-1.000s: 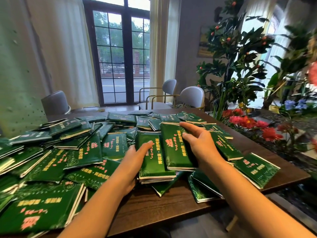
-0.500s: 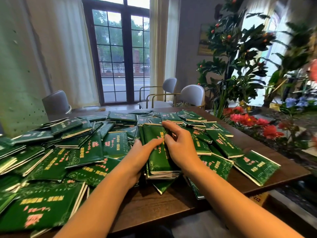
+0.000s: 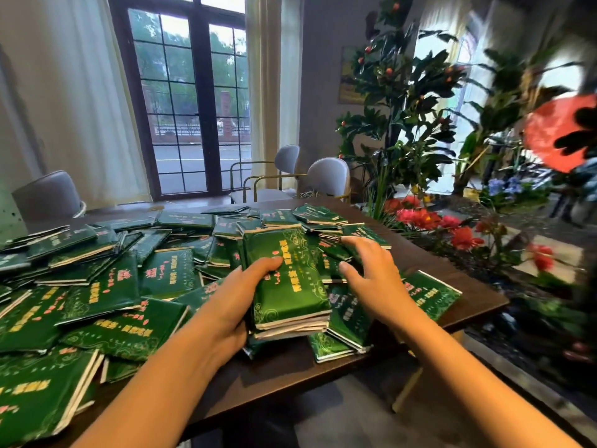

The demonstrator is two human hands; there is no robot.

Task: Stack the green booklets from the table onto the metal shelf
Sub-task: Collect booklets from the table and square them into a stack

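surface (image 3: 290,370): dark wood, bare strip at the near edge.
left grip (image 3: 231,302): grasping the booklet stack (image 3: 287,286), thumb on the top cover.
booklet stack: green, squared up, atop the pile at front centre-right.
right grip (image 3: 371,276): released, fingers spread, touching loose booklets (image 3: 103,286) just right of the stack.
loose booklets: overlapping, covering left and back.
chairs (image 3: 326,176): grey, beyond the far edge.
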